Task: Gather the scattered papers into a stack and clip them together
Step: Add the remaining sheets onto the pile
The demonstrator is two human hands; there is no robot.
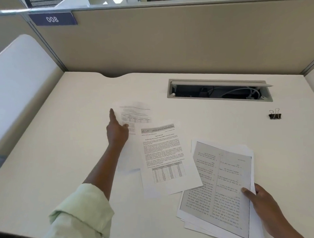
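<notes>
Gathering's about half done, I'd say. Nearest, the right hand [262,202] pinches a loose stack of papers [217,188], thumb on top. The middle sheet [164,159] lies flat, overlapping that stack's corner. Further out, the left hand [117,131] presses the far sheet [134,114] with one finger extended, the rest curled. It probably needs to be slid back next. The binder clip [275,114] sits well apart on the white desk [64,140], beyond it a cable tray [219,91] and beige partition [167,43].

You work on a smooth, matt off-white surface [64,140]. The papers [217,184] are thin matt sheets. The binder clip [275,114] looks black with shiny wire handles. Your sleeve [81,214] is soft pale-green cloth.
</notes>
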